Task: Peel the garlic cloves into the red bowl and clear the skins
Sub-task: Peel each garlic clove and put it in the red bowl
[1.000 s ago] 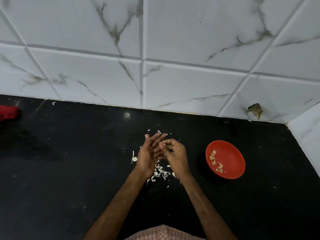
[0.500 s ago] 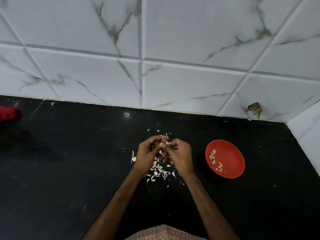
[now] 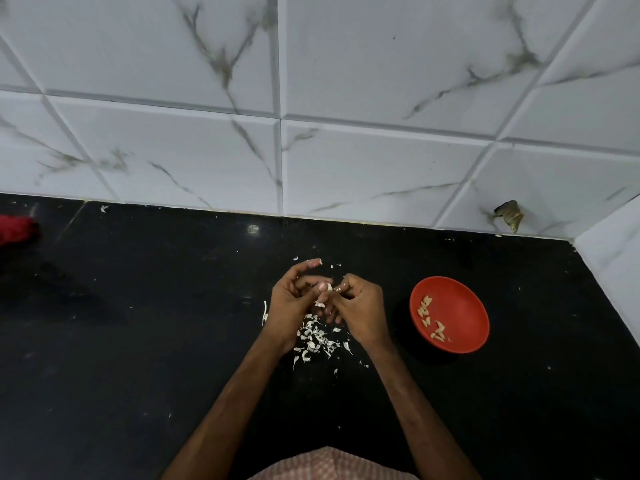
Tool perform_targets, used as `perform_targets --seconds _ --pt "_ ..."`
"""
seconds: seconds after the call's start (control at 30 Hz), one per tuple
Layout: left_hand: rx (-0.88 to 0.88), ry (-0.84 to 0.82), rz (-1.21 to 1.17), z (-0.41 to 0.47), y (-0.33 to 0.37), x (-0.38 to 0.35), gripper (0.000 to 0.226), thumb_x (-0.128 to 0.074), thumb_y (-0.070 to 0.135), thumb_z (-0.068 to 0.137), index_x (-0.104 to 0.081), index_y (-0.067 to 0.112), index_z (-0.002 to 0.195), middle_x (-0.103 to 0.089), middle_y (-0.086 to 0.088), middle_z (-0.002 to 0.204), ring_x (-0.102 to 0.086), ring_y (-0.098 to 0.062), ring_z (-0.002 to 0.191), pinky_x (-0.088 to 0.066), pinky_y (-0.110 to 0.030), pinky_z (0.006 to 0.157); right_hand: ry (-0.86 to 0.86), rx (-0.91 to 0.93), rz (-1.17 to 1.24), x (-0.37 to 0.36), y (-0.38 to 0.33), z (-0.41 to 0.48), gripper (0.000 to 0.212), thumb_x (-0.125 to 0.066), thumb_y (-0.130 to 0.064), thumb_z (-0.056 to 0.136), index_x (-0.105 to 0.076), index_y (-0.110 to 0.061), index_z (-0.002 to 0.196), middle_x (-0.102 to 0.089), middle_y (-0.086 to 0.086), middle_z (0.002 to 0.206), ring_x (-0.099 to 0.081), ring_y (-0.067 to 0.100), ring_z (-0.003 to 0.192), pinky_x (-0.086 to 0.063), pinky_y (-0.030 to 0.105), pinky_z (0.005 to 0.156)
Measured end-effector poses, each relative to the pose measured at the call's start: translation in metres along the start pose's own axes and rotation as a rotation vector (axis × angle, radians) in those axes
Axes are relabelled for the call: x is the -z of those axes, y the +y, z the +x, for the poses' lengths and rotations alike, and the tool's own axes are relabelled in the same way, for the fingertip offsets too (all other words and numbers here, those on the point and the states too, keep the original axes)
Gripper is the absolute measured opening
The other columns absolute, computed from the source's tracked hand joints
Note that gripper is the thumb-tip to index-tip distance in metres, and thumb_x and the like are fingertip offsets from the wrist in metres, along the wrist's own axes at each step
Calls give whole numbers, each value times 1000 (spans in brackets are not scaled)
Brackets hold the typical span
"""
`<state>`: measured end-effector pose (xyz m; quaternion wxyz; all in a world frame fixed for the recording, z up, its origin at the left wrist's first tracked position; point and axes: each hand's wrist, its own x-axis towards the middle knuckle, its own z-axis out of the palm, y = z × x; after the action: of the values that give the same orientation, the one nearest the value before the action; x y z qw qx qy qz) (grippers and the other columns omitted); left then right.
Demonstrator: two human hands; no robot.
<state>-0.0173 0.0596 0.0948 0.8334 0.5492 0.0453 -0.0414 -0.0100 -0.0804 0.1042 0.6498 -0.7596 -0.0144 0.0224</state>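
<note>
Plainly, the peeling is mid-way. Both hands meet above the black counter (image 3: 138, 341), about halfway between its back edge at the tiled wall (image 3: 346, 133) and its front edge. The left hand (image 3: 291, 303) has its fingers curled and pinches a garlic clove (image 3: 328, 287) against the thumb, seemingly to hold it steady. One finger juts out towards the wall. The right hand (image 3: 360, 306) is curled too, its fingertips pressed against the same clove, where a pale flake shows. That looks like the pick-and-pull that strips the skin, though the exact contact is too small to make out.

The hands work directly over the skins (image 3: 317, 337), a loose heap of white scraps on the counter below the wrists. Peeling there probably lets each flake drop onto one pile, which would make the later clearing easier. A few strays lie further out, towards the back edge and just left of the left hand.

The red bowl (image 3: 460, 306) sits just to the right of the right hand, towards the counter's right back corner. That placement likely makes dropping a clove in a short reach. Several peeled cloves (image 3: 429, 317) lie in its left half, so part of the job is done, while the skins have not been cleared.

A red cloth (image 3: 15, 229) rests at the counter's left edge.
</note>
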Motion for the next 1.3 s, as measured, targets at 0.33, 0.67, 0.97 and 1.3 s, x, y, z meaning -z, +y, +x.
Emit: perform_targets --seconds 0.33,0.67,0.97,1.3 --pt "68 116 -193 -1 3 0 49 -70 11 80 -53 9 126 -75 -4 88 -67 -11 70 -52 -25 52 116 140 153 -4 -2 -1 14 -77 -2 85 -66 -3 93 -72 8 91 -72 24 86 -60 35 73" --pt "-10 115 -228 2 -1 -3 41 -69 2 77 -52 5 114 -72 -5 73 -72 -16 71 -62 -33 64 108 176 34 -6 -7 -2 25 -76 2 84 -62 -12 99 -70 -3 91 -69 15 91 -56 28 78" --pt "8 113 -189 1 -9 1 37 -69 6 79 -52 3 111 -71 -7 75 -67 -18 60 -59 -31 62 -22 119 -107 -7 -8 4 33 -68 3 89 -53 -15 112 -65 -9 93 -65 7 87 -54 25 77" --pt "8 96 -149 2 -9 1 35 -71 5 77 -51 5 107 -71 -9 75 -66 -17 62 -55 -29 55 -150 107 -211 -7 -9 6 34 -49 4 100 -32 -18 119 -57 -1 104 -60 1 97 -53 17 82"
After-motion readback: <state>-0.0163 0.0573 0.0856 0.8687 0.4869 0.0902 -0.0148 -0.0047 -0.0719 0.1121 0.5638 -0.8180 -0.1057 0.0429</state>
